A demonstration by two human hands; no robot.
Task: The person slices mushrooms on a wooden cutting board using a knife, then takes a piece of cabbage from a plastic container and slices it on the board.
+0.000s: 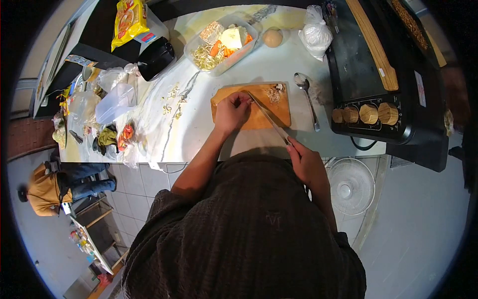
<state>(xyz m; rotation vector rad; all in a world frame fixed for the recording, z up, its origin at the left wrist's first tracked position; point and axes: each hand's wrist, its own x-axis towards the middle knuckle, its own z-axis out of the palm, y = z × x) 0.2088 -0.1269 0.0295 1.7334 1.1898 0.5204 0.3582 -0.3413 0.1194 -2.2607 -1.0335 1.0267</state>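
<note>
Knife (269, 117), over the board (280, 117), looks stiff and light, best held by its handle, where the right hand (307, 163) grips it. Left hand (234, 110) curls near its tip, contents unclear.

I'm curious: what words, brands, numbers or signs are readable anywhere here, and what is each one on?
Nothing reads with certainty.
Dark garment: a letter-like mark, perhaps "M" or "VI"; too faint to be sure.
Yellow packet: printing too blurred to read.
Black appliance: pale markings around its wooden knobs, too small to read.
White label on that appliance: too small to read.
</note>
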